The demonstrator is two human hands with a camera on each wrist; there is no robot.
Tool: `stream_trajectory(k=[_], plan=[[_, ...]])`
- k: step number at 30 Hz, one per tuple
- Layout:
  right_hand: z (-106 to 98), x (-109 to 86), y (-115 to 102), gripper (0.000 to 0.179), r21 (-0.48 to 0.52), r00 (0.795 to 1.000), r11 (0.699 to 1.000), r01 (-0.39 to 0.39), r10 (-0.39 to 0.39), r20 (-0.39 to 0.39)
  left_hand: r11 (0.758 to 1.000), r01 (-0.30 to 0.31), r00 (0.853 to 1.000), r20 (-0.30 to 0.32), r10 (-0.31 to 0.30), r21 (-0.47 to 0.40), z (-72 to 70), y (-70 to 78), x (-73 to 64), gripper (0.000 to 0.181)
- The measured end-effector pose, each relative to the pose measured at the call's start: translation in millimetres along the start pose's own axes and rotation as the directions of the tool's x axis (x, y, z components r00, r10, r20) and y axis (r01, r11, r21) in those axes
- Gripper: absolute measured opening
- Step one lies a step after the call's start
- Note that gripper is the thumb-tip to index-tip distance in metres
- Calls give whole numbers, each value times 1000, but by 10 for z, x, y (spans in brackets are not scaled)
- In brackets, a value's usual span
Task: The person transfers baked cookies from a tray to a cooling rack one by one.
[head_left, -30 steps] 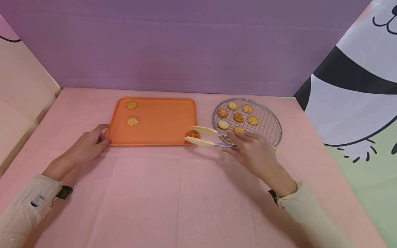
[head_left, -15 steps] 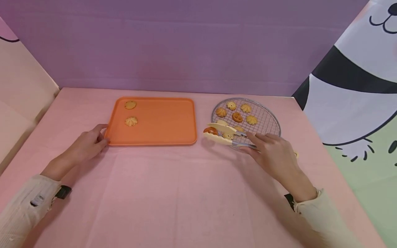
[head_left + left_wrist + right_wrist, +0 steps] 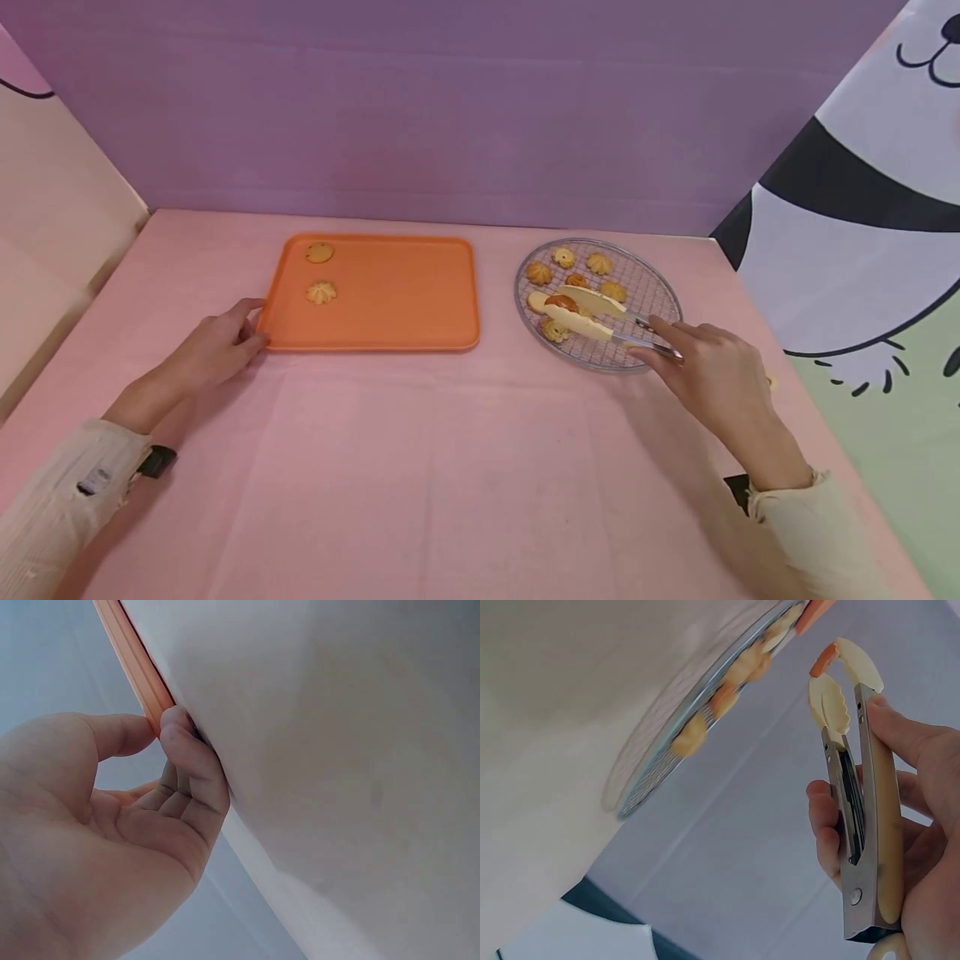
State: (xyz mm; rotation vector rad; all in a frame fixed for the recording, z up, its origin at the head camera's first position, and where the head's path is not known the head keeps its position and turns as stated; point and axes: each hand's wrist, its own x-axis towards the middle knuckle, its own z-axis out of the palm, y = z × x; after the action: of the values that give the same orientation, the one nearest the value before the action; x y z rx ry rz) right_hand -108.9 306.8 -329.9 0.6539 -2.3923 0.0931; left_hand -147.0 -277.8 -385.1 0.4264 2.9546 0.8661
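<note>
In the head view, my left hand (image 3: 217, 350) is at the near left corner of the orange tray (image 3: 405, 292). The left wrist view shows its thumb and fingers (image 3: 191, 754) pinching the tray's edge. My right hand (image 3: 712, 375) grips metal tongs with cream scalloped tips (image 3: 581, 322). Between those tips is a reddish-brown cookie (image 3: 560, 302), held above the round wire rack (image 3: 652, 292); the right wrist view shows a gap between tongs and rack. A flat round cookie (image 3: 319, 252) and a ridged cookie (image 3: 322, 292) lie at the tray's left side.
Several cookies lie on the rack, among them a ridged brown one (image 3: 538, 272) and a pale ridged one (image 3: 598, 263); the tongs partly cover others. A purple backdrop (image 3: 450, 117) stands behind the pink table (image 3: 390, 467), and a panda-print panel (image 3: 862, 208) at the right.
My right hand has moved right with the tongs, carrying the reddish-brown cookie from the tray's near right corner to over the rack. My left hand stays at the tray.
</note>
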Motion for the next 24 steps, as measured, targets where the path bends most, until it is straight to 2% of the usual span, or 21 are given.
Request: stream_trajectory(k=[6,11,17,24], plan=[[6,-85,230,45,7,998,999,-45,45,-41,1000,8,1000,7,-8,-1,7,17,23,50],[35,-128,422,49,-16,994,994,-107,107,-3,1000,14,1000,7,-14,-3,19,24,20,51],[80,-184,648,45,-57,982,981,-186,187,17,1000,29,1000,13,-29,-7,22,31,12,51],[90,-222,845,47,-104,959,958,-266,274,76,999,30,1000,9,-30,-13,29,28,20,51]])
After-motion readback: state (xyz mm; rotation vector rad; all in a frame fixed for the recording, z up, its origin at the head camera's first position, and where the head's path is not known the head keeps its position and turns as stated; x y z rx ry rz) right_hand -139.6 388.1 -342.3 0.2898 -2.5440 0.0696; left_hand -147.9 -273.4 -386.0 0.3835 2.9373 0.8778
